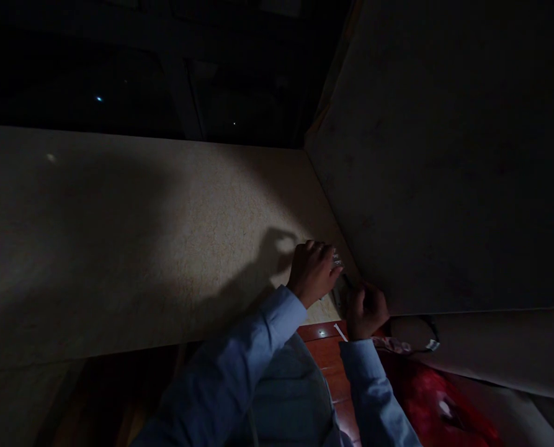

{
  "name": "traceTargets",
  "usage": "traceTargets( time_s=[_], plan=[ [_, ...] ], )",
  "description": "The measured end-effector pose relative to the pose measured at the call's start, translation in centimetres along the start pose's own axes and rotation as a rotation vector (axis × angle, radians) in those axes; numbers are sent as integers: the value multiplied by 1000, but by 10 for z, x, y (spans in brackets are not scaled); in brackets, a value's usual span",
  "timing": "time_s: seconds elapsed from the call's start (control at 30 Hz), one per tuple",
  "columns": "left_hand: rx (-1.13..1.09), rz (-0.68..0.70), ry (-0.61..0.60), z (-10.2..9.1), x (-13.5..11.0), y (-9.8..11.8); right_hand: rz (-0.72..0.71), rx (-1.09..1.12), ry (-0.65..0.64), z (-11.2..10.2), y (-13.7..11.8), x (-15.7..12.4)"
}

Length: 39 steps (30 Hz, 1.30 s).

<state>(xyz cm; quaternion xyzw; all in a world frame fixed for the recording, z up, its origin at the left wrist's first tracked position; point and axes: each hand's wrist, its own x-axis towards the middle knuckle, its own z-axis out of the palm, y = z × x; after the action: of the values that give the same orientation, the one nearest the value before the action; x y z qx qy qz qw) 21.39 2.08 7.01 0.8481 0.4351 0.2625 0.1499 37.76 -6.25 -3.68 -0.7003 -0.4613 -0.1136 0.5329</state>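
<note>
My left hand (314,272) is curled just above a pale ledge, beside the wall corner. Its fingers are closed around a small, shiny, patterned object (337,258), which is mostly hidden and too dark to name. Below and to the right, my right hand (368,310) is closed in a fist. A thin dark piece (347,281) shows between the two hands, seeming to come from the right fist; its kind is unclear. Under the hands, a narrow dark strip (336,298) lies near the ledge's corner. Both arms wear blue sleeves.
The pale ledge (202,223) runs left beneath a dark window (239,93). A wall (444,186) closes off the right. Low on the right are a black cable loop (437,334) with a white tag and a shiny red bag (425,391). Reddish flooring (330,354) shows below.
</note>
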Motion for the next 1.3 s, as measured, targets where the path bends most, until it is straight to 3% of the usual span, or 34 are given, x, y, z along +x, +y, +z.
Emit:
traceTargets(
  time_s=[0.1, 0.27, 0.5, 0.63, 0.73, 0.93, 1.1, 1.17, 1.3],
  plan=[
    [59, 41, -34, 24, 20, 13, -22, 6, -2, 0, -1, 0],
    [129, 29, -49, 53, 29, 19, -76, -2, 3, 0, 2, -1],
    [135, 43, -49, 58, 29, 17, -73, 12, -1, 0, -1, -1],
    [47, 117, 29, 43, 15, 10, -86, 15, -21, -1, -1, -2],
    [-60, 89, 163, 20, -13, -11, -100, 8, -65, -3, 3, -3],
    [-87, -197, 339, -37, -104, -102, 32, 53, -144, -8, 2, 3],
    [-161, -500, 461, -72, -162, -163, 219, 281, 12, -5, -43, -2],
    [-246, -580, 528, -76, -170, -172, 215, 331, -74, 3, -71, -11],
    [-381, -590, 565, -76, -169, -172, 108, 405, -459, 35, -118, -26]
  ],
)
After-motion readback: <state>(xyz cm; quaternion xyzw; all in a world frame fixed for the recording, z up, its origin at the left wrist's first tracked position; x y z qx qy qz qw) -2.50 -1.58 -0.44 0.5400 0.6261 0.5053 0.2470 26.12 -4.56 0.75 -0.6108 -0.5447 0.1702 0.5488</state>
